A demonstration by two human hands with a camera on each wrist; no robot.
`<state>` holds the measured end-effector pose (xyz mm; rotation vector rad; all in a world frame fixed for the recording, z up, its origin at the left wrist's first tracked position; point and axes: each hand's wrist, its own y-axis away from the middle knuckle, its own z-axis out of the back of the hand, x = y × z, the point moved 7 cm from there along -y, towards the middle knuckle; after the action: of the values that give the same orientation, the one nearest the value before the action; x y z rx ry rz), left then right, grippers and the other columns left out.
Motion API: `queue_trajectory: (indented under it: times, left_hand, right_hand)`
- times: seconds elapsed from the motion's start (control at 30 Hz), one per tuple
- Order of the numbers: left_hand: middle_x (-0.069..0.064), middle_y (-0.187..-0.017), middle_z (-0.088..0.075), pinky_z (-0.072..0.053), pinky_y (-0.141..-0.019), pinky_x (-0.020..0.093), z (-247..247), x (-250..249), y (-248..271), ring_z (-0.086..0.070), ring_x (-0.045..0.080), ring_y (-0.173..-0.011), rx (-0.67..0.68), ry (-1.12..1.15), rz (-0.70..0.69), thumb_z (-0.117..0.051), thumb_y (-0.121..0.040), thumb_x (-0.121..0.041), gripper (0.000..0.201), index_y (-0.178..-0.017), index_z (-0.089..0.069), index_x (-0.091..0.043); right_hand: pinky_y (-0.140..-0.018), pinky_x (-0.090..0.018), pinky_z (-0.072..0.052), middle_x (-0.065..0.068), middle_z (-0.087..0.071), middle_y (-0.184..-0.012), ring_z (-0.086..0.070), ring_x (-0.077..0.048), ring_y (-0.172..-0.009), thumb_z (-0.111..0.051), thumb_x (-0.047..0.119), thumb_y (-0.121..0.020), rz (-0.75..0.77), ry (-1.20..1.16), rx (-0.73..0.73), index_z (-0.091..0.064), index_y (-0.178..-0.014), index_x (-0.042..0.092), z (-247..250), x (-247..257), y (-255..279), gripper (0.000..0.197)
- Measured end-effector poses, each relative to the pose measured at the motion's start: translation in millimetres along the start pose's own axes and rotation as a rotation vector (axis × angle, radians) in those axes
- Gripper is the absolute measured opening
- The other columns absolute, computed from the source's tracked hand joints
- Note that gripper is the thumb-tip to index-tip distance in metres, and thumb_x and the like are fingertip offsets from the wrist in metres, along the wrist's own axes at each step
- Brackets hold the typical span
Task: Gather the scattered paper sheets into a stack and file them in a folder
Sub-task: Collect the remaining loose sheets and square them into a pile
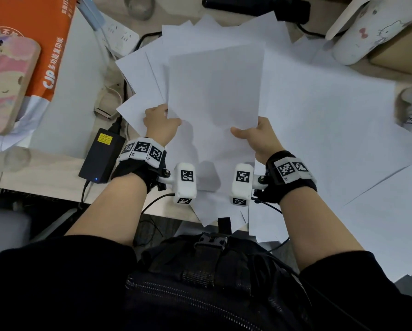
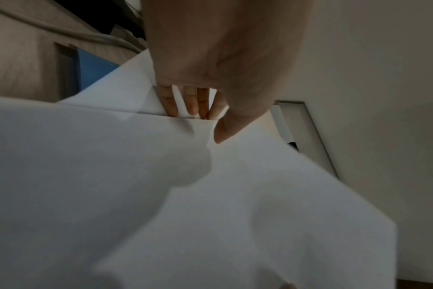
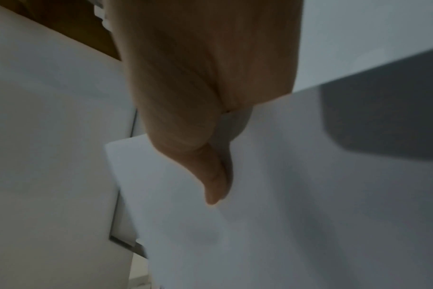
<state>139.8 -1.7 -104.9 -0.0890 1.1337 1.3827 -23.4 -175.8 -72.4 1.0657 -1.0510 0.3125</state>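
Several white paper sheets (image 1: 212, 91) are fanned out unevenly above the desk, held up between both hands. My left hand (image 1: 160, 123) grips the left edge of the bundle, thumb on top and fingers tucked between sheets, as the left wrist view shows at the fingers (image 2: 193, 103). My right hand (image 1: 255, 137) pinches the right edge of the sheets (image 3: 284, 195), thumb (image 3: 215, 181) pressed on the top sheet. More loose sheets (image 1: 331, 130) lie spread on the desk to the right. No folder is recognisable in any view.
A black power adapter (image 1: 101, 156) with its cable sits left of my left wrist. An orange paper-ream wrapper (image 1: 40, 44) and a pink case (image 1: 4, 84) lie far left. A white power strip (image 1: 119, 39) and a white cartoon bottle (image 1: 367, 32) stand at the back.
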Motion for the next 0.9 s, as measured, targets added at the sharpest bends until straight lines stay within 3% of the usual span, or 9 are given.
queue_trajectory:
  times: [0.07,0.13,0.2,0.27,0.3,0.53,0.63,0.8,0.9]
  left_hand:
    - [0.019,-0.123,-0.052,-0.042,-0.098,0.041,8,-11,13,-0.047,0.038,-0.114,-0.059,-0.034,0.017,-0.059,-0.067,-0.028,0.046,-0.105,-0.057,-0.003]
    - [0.016,-0.116,-0.057,-0.044,-0.094,0.039,16,-23,28,-0.048,0.035,-0.112,-0.107,0.058,0.008,-0.056,-0.063,-0.028,0.035,-0.092,-0.057,-0.009]
    - [0.009,-0.094,-0.064,-0.050,-0.080,0.033,19,-37,44,-0.057,0.029,-0.095,-0.103,0.273,-0.041,-0.054,-0.052,-0.022,0.024,-0.075,-0.058,-0.015]
    - [0.004,-0.076,-0.059,-0.045,-0.062,0.024,18,-53,58,-0.054,0.019,-0.072,-0.082,0.409,-0.101,-0.054,-0.051,-0.014,0.017,-0.068,-0.054,-0.015]
    - [0.003,-0.073,-0.056,-0.042,-0.059,0.022,16,-62,66,-0.051,0.016,-0.067,-0.073,0.443,-0.135,-0.054,-0.051,-0.012,0.017,-0.068,-0.052,-0.015]
    - [-0.005,-0.068,-0.059,-0.043,-0.053,0.015,-23,-139,119,-0.053,0.000,-0.053,-0.002,0.625,-0.407,-0.054,-0.058,-0.005,0.021,-0.077,-0.055,-0.013]
    - [-0.007,-0.062,-0.058,-0.041,-0.050,0.017,-45,-168,141,-0.050,0.001,-0.051,0.035,0.646,-0.498,-0.052,-0.057,-0.003,0.019,-0.072,-0.054,-0.014]
    - [-0.014,-0.050,-0.052,-0.037,-0.049,0.015,-96,-197,172,-0.046,0.002,-0.048,0.186,0.593,-0.567,-0.049,-0.055,-0.001,0.013,-0.062,-0.047,-0.012]
    - [-0.004,-0.059,-0.050,-0.038,-0.050,0.013,-130,-196,181,-0.045,0.000,-0.048,0.265,0.520,-0.551,-0.049,-0.055,0.001,0.014,-0.062,-0.048,-0.011]
  right_hand:
    - [-0.081,-0.034,-0.055,-0.006,-0.069,-0.094,-0.066,-0.020,-0.085,-0.061,-0.006,-0.085,0.072,-0.017,0.026,-0.065,-0.105,0.002,4,12,9,0.022]
    - [-0.071,-0.028,-0.055,0.001,-0.070,-0.080,-0.066,-0.014,-0.072,-0.061,-0.007,-0.085,0.142,-0.032,0.045,-0.066,-0.094,0.004,9,23,19,0.015]
    - [-0.067,-0.025,-0.055,0.008,-0.070,-0.071,-0.065,-0.010,-0.066,-0.061,-0.007,-0.085,0.194,-0.052,0.047,-0.067,-0.087,0.007,17,32,29,0.015]
    - [-0.067,-0.027,-0.056,0.006,-0.070,-0.072,-0.066,-0.012,-0.066,-0.061,-0.007,-0.085,0.226,-0.087,0.033,-0.067,-0.085,0.007,29,38,41,0.015]
    - [-0.068,-0.028,-0.056,0.005,-0.071,-0.072,-0.066,-0.013,-0.067,-0.061,-0.007,-0.085,0.242,-0.106,0.020,-0.067,-0.085,0.007,37,40,46,0.014]
    - [-0.075,-0.021,-0.054,0.011,-0.072,-0.071,-0.067,-0.005,-0.073,-0.069,-0.006,-0.079,0.381,-0.208,-0.181,-0.068,-0.080,0.013,111,59,99,0.019]
    - [-0.074,-0.022,-0.054,0.011,-0.071,-0.068,-0.067,-0.005,-0.069,-0.071,-0.009,-0.076,0.451,-0.256,-0.289,-0.067,-0.075,0.016,150,67,121,0.025]
    - [-0.078,-0.030,-0.054,0.009,-0.073,-0.074,-0.066,-0.011,-0.075,-0.077,-0.004,-0.067,0.520,-0.307,-0.422,-0.070,-0.079,0.014,209,54,151,0.022]
    - [-0.078,-0.031,-0.054,0.010,-0.072,-0.076,-0.066,-0.011,-0.078,-0.077,0.003,-0.060,0.472,-0.301,-0.470,-0.068,-0.083,0.015,235,27,157,0.027]
